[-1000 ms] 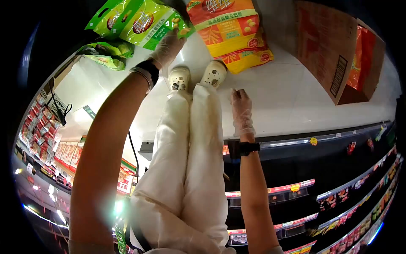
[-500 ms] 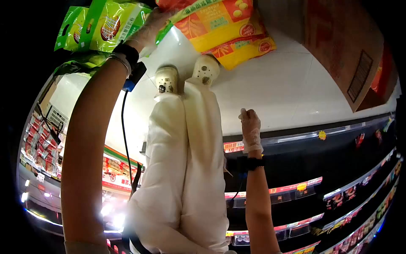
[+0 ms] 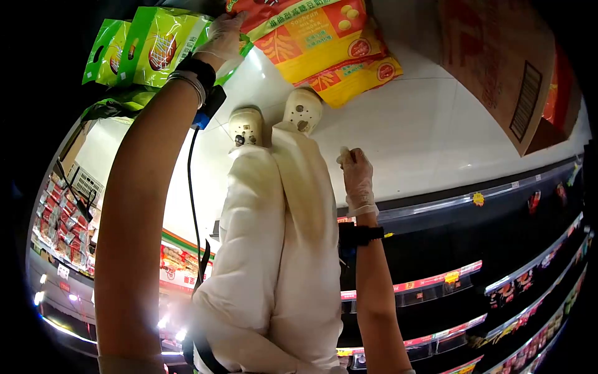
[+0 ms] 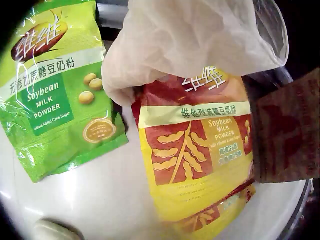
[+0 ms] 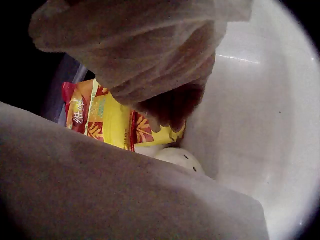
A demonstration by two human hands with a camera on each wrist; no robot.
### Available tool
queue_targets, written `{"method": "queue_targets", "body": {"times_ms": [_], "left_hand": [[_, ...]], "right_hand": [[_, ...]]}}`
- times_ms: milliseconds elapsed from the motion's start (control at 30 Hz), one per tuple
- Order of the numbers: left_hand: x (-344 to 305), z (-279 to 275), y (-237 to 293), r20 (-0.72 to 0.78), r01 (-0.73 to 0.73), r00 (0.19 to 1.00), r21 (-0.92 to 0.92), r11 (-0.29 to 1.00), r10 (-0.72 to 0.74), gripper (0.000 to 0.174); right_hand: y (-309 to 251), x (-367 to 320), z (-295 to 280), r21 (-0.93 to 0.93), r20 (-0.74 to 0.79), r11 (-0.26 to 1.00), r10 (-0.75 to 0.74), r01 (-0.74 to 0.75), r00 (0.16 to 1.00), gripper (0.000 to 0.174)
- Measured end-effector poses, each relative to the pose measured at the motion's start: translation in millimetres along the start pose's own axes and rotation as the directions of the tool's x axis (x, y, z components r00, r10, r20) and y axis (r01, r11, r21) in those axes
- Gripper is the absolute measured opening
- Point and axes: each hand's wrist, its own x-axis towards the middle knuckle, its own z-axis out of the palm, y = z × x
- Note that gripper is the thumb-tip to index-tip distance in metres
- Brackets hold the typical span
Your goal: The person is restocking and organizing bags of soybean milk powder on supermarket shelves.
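In the head view my gloved left hand [image 3: 224, 38] is at the upper left edge of a red and yellow soybean milk powder bag [image 3: 311, 37]. The left wrist view has that glove [image 4: 170, 45] covering the bag's top, with curled fingers gripping its upper corner. A second red and yellow bag [image 3: 356, 80] lies partly under the first. Green soybean milk powder bags [image 3: 163, 50] lie on the left, one partly behind my left hand. Apart from the bags, my gloved right hand [image 3: 357, 177] hangs over the floor, fingers loosely curled and holding nothing.
A cardboard box [image 3: 492, 62] with red packaging inside stands at the upper right. White clogs [image 3: 303, 109] are on the pale floor [image 3: 423, 118] close below the bags. Dark shelving [image 3: 430, 237] with price strips runs along the right; a black cable [image 3: 190, 174] hangs by my left arm.
My left hand has moved from the green bag to the top of the red and yellow bag. The camera view has shifted; my right hand remains beside the legs.
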Motion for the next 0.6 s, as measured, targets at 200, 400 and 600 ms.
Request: {"method": "queue_targets", "body": {"times_ms": [200,400,600], "left_hand": [[6,8,9,0.307,0.456,0.678,-0.888,0.056,-0.668,0.018],[22,-104,140,0.112,0.708,0.601,-0.533,0.463,-0.791,0.022],[-3,-171,240,0.025,0.522,0.729,-0.667,0.532,-0.684,0.015]], "right_hand": [[17,-8,6,-0.062,0.015,0.998,0.007,-0.006,1.0,0.037],[-4,-56,-9,-0.11,0.003,0.992,-0.058,0.058,0.998,0.032],[0,-83,-12,-0.038,0.034,0.996,-0.077,0.079,0.996,0.033]]}}
